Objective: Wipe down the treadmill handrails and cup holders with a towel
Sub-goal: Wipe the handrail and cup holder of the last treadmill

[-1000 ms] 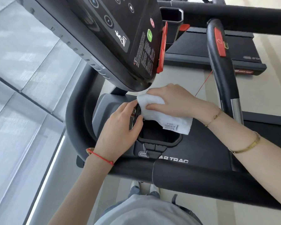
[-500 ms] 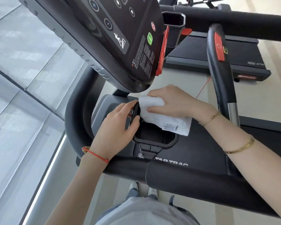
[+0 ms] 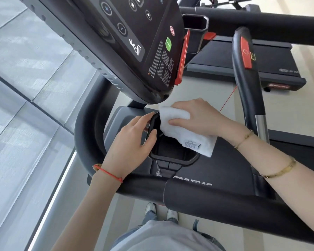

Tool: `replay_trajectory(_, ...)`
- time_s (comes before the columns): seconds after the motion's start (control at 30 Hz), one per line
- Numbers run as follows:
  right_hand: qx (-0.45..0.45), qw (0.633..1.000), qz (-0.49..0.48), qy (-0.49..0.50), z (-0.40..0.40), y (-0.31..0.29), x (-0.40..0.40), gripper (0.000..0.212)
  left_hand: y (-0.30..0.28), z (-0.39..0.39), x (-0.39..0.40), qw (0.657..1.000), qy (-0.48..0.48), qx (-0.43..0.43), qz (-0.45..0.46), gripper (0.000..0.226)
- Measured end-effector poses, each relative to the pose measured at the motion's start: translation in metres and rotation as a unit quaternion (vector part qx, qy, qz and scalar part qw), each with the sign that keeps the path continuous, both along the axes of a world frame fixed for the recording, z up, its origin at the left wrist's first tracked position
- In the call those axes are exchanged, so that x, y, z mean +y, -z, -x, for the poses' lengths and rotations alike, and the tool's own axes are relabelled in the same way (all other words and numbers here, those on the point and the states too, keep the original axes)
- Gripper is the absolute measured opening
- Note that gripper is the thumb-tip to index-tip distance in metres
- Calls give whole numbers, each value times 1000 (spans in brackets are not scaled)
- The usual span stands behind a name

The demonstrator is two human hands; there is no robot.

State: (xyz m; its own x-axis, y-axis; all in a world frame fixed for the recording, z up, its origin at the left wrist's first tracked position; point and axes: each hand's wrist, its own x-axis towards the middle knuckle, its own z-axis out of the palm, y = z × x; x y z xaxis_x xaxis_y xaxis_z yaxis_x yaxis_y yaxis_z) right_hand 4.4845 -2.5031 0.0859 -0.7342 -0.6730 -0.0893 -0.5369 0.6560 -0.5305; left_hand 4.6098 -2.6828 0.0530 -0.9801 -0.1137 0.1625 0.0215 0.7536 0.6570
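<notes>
Your right hand [image 3: 198,116] lies on the towel [image 3: 181,129], fingers curled over its far fold and the thumb pressing it from the near side, so the cloth is held against the far rim of the cup holder [image 3: 172,153]. The towel's loose end drapes toward you over the holder's right edge. Your left hand [image 3: 132,140] holds the holder's left rim, pinching it between thumb and fingers to steady it.

The holder lies directly under and between both hands, its long axis running from the console [image 3: 125,42] toward your body. The towel sits at the far end — so the open well and near rim lie toward you, and the right hand is the one placed to draw the cloth that way.

Writing: "STAR TRAC" is partly readable on the black panel just before the front handrail [image 3: 225,200]. The towel's white tag [image 3: 191,143] carries small print, too fine to read, as is the console's warning text.
</notes>
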Motion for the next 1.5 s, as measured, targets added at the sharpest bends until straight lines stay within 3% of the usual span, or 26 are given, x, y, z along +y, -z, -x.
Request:
replay_trajectory(0.07,1,1000,7,13,-3,0,-1,22,0,0,-1,1000,3,2,4,50)
replay_trajectory(0.27,-6,974,89,207,-37,11,13,22,-3,-1,1,1000,5,14,26,46)
replay_trajectory(0.43,-78,951,114,277,-66,12,25,34,-4,-2,1,999,24,9,33,54)
replay_trajectory(0.73,-94,957,67,267,-39,5,17,23,0,1,0,999,40,21,17,51)
replay_trajectory(0.97,-85,949,87,292,-71,10,30,32,1,2,-1,999,38,22,20,51)
replay_trajectory(1.17,-22,967,85,241,-93,-6,58,41,1,3,0,998,46,30,11,51)
replay_trajectory(1.27,78,984,97,124,-101,-5,65,57,3,4,-2,998,48,40,10,50)
replay_trajectory(1.37,181,980,79,-18,-99,6,68,60,4,4,-1,998,53,37,10,51)
replay_trajectory(1.5,220,970,46,-98,-93,11,58,61,2,3,-1,998,49,36,11,51)
